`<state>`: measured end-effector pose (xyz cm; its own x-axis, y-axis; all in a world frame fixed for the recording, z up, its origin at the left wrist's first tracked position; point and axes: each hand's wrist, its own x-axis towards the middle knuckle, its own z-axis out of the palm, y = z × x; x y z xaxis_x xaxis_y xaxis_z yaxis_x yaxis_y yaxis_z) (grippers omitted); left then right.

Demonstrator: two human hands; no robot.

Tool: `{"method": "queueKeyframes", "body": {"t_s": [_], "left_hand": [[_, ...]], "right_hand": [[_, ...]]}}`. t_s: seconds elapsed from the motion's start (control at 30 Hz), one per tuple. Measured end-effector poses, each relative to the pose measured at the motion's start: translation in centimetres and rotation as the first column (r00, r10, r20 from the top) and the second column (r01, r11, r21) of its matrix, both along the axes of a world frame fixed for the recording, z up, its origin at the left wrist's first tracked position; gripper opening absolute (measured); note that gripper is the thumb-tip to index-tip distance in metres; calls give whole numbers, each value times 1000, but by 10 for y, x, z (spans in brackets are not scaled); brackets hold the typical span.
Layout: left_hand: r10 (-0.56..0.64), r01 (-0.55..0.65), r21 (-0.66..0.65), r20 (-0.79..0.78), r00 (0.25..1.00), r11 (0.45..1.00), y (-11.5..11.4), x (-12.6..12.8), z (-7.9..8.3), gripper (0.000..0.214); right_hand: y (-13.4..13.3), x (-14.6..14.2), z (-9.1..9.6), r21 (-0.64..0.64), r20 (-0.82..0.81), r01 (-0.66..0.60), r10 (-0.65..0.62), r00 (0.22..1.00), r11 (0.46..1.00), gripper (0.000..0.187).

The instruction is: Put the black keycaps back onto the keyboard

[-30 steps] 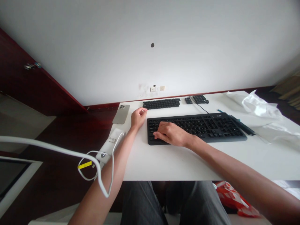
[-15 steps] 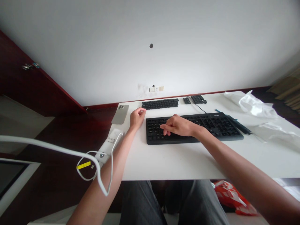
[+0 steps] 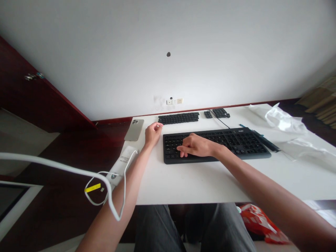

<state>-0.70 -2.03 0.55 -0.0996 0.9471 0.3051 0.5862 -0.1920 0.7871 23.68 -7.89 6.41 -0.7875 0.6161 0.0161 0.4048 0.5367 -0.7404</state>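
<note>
Draping the right hand (image 3: 196, 146), loosely curved, over a matte black keyboard (image 3: 249, 144), left hand (image 3: 153, 134) curled into a loose fist beside it.

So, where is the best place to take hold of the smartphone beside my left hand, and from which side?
Probably pinch the smartphone by its two long edges, from above, bringing the left hand in from the phone's right. It lies flat with the camera bump upward, at the left edge of the white desk, so lifting it from underneath looks awkward.
</note>
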Motion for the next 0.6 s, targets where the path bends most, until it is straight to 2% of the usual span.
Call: {"method": "queueKeyframes", "body": {"t_s": [0.13,0.27,0.5,0.6], "left_hand": [[3,-3,-2,-7,1000,1000,0,-1,-1,23],[12,-12,1,-14,1000,1000,1,-2,-3,23],[9,-9,1,-49,999,1000,4,-4,-6,21],[20,-20,4,-73,997,1000,5,-4,-7,20]], "right_hand": [[0,-4,-7,106,-4,49,-48,999,993,48],[6,-4,-15,255,-81,186,-171,982,949,51],[38,22,-25,430,-106,453,-454,884,781,46],[55,41,-29,429,-80,539,-564,822,725,42]]}}
